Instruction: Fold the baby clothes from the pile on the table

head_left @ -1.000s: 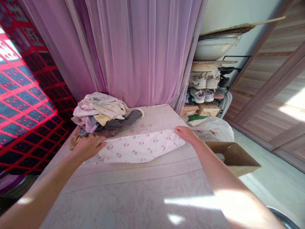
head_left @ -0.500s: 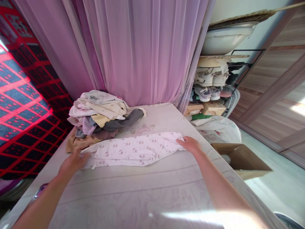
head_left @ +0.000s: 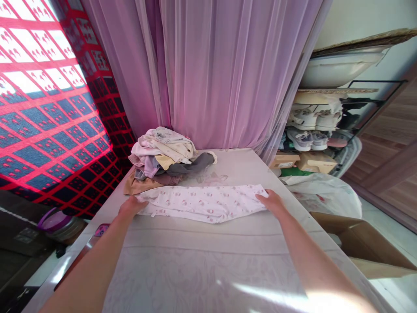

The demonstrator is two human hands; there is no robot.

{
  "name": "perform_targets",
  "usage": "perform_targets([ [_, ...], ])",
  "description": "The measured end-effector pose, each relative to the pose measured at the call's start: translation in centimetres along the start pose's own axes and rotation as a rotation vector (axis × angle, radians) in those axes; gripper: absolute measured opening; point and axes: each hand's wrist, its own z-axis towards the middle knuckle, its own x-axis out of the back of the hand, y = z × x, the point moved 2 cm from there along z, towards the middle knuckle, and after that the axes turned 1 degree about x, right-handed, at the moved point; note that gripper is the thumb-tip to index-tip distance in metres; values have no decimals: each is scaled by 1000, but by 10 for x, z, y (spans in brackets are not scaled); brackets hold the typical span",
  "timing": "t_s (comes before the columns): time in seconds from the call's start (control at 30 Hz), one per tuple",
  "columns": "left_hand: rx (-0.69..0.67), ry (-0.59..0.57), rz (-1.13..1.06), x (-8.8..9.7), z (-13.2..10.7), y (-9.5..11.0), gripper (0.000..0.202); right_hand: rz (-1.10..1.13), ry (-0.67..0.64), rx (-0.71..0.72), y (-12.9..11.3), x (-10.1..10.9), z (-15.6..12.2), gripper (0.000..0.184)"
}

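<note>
Lengthwise across the desk (head_left: 208,269) lies a white printed garment (head_left: 205,202), folded into a long narrow band. Its left end sits under the left hand (head_left: 132,205), whose fingers curl at the cloth's edge (whether they pinch it, I cannot tell). Its right end is pressed by the right hand (head_left: 275,202), palm down with fingers spread flat. Just behind the garment, a pile of clothes (head_left: 166,156) sits near the purple curtain (head_left: 211,74). A phone (head_left: 101,229) lies at the desk's left edge, and a cardboard box (head_left: 368,248) stands on the floor to the right.
</note>
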Motion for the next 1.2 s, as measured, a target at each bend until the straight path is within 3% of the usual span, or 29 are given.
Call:
perform_targets([
  [0.2, 39, -40, -114, 4, -8, 0, 25, 15, -79, 58, -5, 23, 3, 47],
  [0.3, 23, -60, -247, 6, -23, 0, 26, 56, -63, 85, 2, 32, -2, 47],
  [0.43, 52, -97, -416, 5, -44, -7, 39, 95, -44, 85, 29, 36, -12, 48],
  [0.53, 30, -49, -292, 6, -58, -14, 46, 57, -39, 27, 52, 35, -21, 50],
  [0.63, -6, 115, -53, 7, -76, -12, 49, -40, 80, 38, 59, 33, -39, 51],
  [0.7, -96, 239, 21, 2, -95, 3, 42, -56, 210, 164, 51, 27, -58, 40],
  [0.77, -322, 269, -23, -12, -121, 33, 28, 7, 266, 351, 36, 14, -81, 27],
  [0.87, -671, 126, -153, -43, -171, 92, 19, 145, 150, 639, 12, -13, -115, 22],
  [0.93, -813, 42, -244, -63, -202, 130, 22, 179, 109, 753, 3, -28, -130, 21],
  [1.07, -888, -53, -237, -89, -236, 182, 24, 198, 118, 795, 5, -40, -137, 22],
  [1.2, -867, -39, -162, -101, -244, 204, 22, 255, 142, 818, 11, -38, -132, 24],
])
